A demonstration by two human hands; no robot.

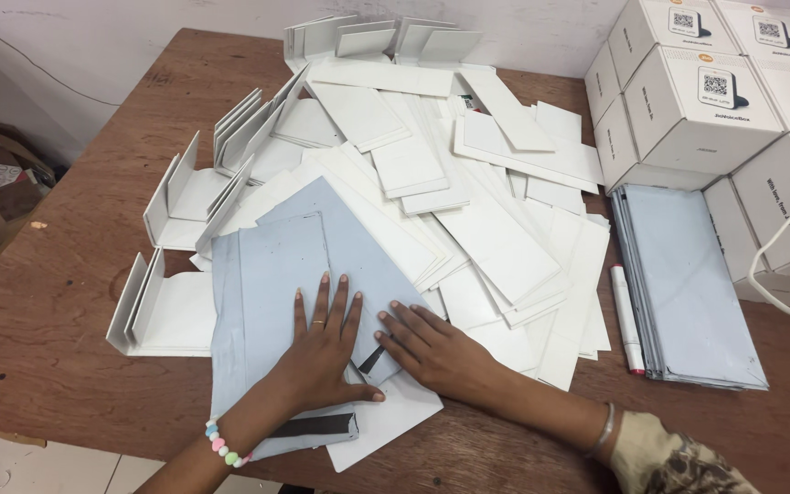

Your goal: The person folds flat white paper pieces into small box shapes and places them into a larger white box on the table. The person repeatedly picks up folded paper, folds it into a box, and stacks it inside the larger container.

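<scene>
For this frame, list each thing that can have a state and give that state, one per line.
Left hand: flat, fingers spread, pressing on the grey-blue card.
Right hand: flat, fingertips on the same card's edge.
Grey-blue card: unfolded, lying flat.
White card pieces: loose, overlapping heap.
Folded white inserts: creased, flaps upright.
Grey-blue stack: flat, neatly piled.
Marker: capped, lying down.
White boxes: closed, stacked.

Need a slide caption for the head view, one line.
Both hands, left and right, press a grey-blue flat carton on a pile of white card inserts.
</scene>
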